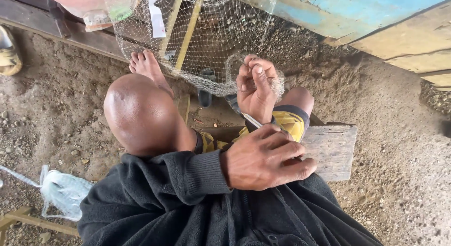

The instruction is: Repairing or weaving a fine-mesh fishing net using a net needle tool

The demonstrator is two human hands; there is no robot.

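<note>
here the fishing net (197, 44) hangs from the top edge of the view down to the raised knee, and a gathered fold of its fine mesh is pinched in the curled fingers of the right hand (256, 88), just above the front edge of the wooden board seat (331, 149). the left hand (265, 156), crossing low over the lap from the dark sleeve, is closed around a thin pale netting needle (251, 119) whose tip points up toward the pinched fold. the mesh is judged light, limp and easily snagged or torn, so take hold of a bunched fold rather than a single strand.
</note>
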